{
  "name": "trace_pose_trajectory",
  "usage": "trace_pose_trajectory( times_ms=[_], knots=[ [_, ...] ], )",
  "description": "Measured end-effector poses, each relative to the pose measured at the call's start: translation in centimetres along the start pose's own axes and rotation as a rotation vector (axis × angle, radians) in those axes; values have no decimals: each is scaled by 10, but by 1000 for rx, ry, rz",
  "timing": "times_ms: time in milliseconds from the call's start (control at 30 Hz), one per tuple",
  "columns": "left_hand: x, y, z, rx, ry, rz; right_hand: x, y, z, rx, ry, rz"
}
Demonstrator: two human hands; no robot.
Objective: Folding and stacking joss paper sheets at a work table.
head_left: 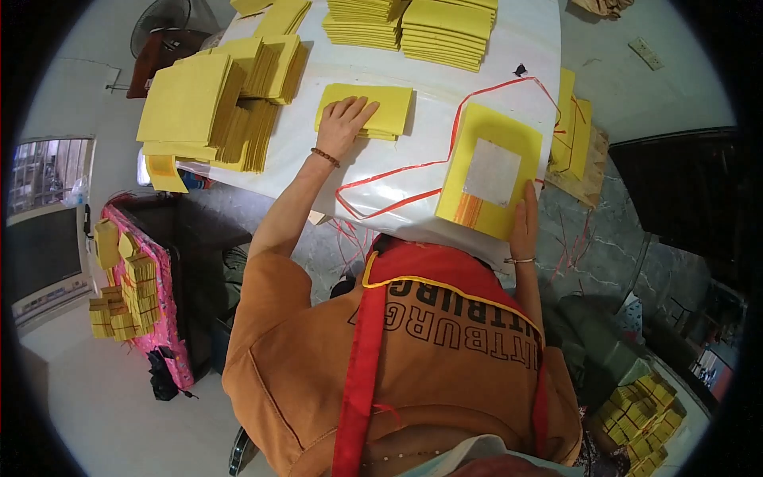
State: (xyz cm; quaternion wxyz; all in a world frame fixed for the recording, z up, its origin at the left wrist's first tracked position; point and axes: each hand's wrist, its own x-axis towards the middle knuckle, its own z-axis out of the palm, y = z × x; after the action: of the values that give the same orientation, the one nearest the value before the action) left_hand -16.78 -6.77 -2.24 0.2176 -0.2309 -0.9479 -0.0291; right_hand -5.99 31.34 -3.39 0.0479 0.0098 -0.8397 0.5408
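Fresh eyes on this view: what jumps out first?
Probably the yellow paper stacks crowding the far left of the white table. Next, the red strap looping across the middle, towards the larger yellow pad with a pale square, where the right hand rests at the edge. The red apron over the orange sweatshirt also stands out, at the near table edge.
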Motion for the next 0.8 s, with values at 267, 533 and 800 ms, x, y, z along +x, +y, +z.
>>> trace_pose_trajectory(
  times_ms=[267,533,800],
  knots=[
    [-17,-18,13,28,-115,-21,0,1,3,-70,7,-11],
    [-21,-17,18,-66,-469,-30,0,7,-2,-101,-32,-27],
    [-14,-25,7,-172,-579,-23,-14,3,-9,-98,100,-31]
  ],
)
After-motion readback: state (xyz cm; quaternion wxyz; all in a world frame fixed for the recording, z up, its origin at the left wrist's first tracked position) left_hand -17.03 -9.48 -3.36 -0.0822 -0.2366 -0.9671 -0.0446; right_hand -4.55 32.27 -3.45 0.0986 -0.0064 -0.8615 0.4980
